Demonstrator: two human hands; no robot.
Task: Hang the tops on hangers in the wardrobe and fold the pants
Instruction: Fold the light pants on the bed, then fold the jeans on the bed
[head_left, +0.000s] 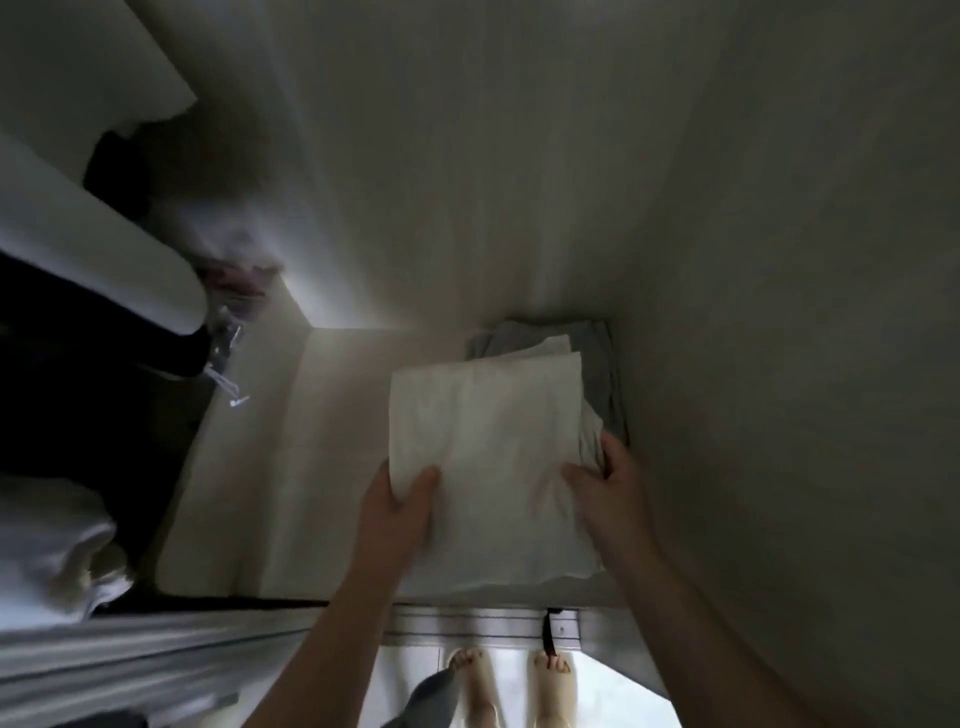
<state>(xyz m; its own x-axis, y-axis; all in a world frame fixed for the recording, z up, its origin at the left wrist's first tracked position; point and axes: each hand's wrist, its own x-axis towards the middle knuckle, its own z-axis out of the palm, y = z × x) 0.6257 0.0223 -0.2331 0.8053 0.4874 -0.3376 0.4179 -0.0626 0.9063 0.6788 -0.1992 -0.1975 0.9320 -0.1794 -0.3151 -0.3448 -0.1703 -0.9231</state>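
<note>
You hold a folded pale garment (488, 441) in both hands, low inside the wardrobe. Your left hand (402, 512) grips its near left corner: the thumb lies on top of the cloth and the fingers go underneath, out of sight. Your right hand (608, 483) grips the right edge, thumb pressed on top and fingers curled round the side, close against the cloth below. Whether the garment is a pair of pants cannot be told from its folded shape.

The garment lies over a small pile of folded clothes (605, 374), grey and white, that sits in the far right corner on the wardrobe floor (311, 441), against the side wall (779, 312). Its near edge reaches almost to the front lip of the floor, but you cannot tell whether its weight rests fully on the pile or in your hands.

To your left hang a dark garment (78, 395) and, nearer, a white garment (52, 545), both blurred. Below the front edge runs a door track (467, 623) with a black strap (548, 636) hanging from it, and your feet (470, 670) stand just beyond it on a light floor.
</note>
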